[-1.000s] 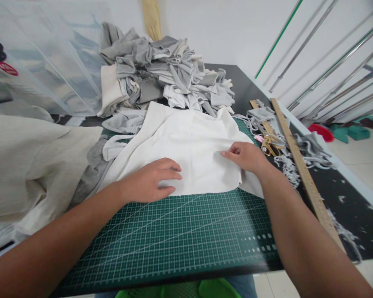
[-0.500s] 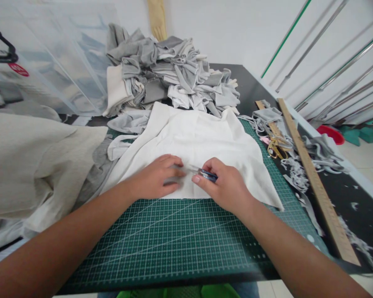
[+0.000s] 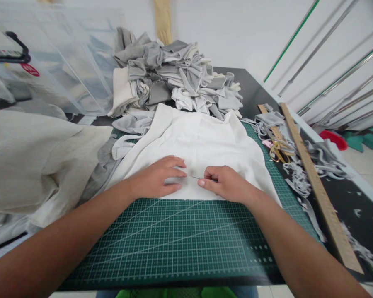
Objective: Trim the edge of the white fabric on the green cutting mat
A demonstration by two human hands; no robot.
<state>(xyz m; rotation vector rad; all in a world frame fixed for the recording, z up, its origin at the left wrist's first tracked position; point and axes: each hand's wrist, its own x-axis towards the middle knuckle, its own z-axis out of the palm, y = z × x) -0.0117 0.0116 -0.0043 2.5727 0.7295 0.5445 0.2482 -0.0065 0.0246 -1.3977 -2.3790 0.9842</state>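
Note:
A white cloth [image 3: 202,140] lies spread over the green cutting mat [image 3: 174,240]. On its near part rests my left hand [image 3: 157,178], palm down with the fingers apart and nothing held. To the right, my right hand [image 3: 225,183] is closed around small thread snips [image 3: 195,177]. Only their thin metal tip shows, pointing left towards my left fingertips, low over the cloth; the handle is hidden in my fingers. Whether the tip touches the cloth I cannot tell.
Folded grey and white fabric pieces [image 3: 177,72] are heaped behind the cloth. Beige cloth [image 3: 34,161] and a clear plastic bin [image 3: 74,62] stand at left. Along the right lie gold-handled scissors [image 3: 276,153], a wooden ruler [image 3: 317,178] and fabric scraps [image 3: 298,178].
My right hand has turned, so the snips' dark blue handle, visible before, is now hidden. My left hand stays almost in place. The whole view has shifted slightly.

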